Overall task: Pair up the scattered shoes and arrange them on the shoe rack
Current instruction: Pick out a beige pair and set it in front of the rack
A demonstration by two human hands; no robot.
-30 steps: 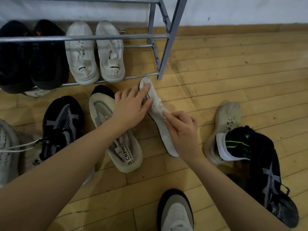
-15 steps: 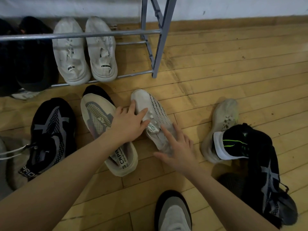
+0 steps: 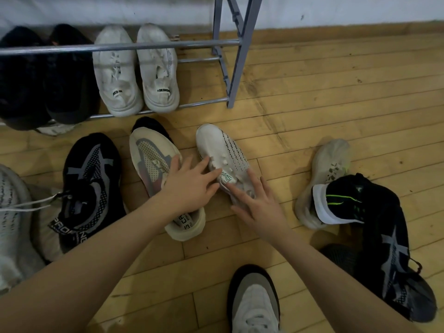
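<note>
A white knit shoe with black dotted lines [image 3: 222, 150] stands upright on the wooden floor, toe toward the grey metal shoe rack [image 3: 168, 45]. My left hand [image 3: 189, 186] lies with spread fingers on its laces, crossing over a beige shoe [image 3: 151, 157]. My right hand [image 3: 260, 209] rests flat with fingers apart on the white shoe's heel and right side. Neither hand closes around it. On the rack's bottom bars sit a white pair [image 3: 115, 75] and a black pair [image 3: 48, 80].
A black shoe with grey straps [image 3: 89, 179] and a grey-white laced shoe [image 3: 12, 212] lie at left. At right a pale shoe [image 3: 331, 162], a black shoe with green stripes [image 3: 348, 200] and another black shoe [image 3: 394, 260] overlap. A grey-white shoe [image 3: 254, 299] lies bottom centre.
The white dotted shoe has gone from lying on its side, sole showing, to standing upright on the floor. Both hands have loosened from pinching it to resting flat on it.
</note>
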